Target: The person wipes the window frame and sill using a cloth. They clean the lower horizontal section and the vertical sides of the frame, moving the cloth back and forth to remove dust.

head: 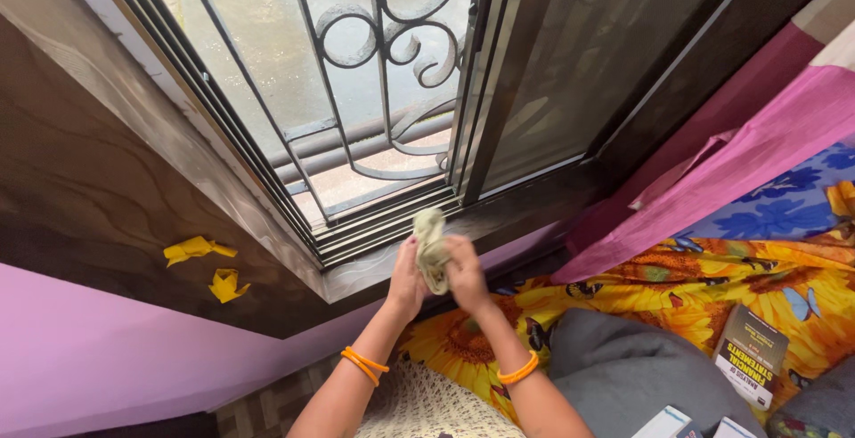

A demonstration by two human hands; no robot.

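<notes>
A crumpled pale green cloth (430, 240) is held between both hands, just in front of the window sill (374, 269). My left hand (406, 285) grips its left side and my right hand (465, 276) wraps around its right and lower part. Both wrists wear orange bangles. Behind the cloth are the dark sliding window tracks (356, 220), a curled metal grille (383, 64) and a sliding pane (552, 91) to the right.
Two crumpled yellow paper scraps (209, 264) lie on the dark wooden ledge at left. A sunflower-print sheet (712, 287), a grey cushion (623, 367), a book (751, 353) and a pink curtain (748, 153) are at right. The wall below is lilac.
</notes>
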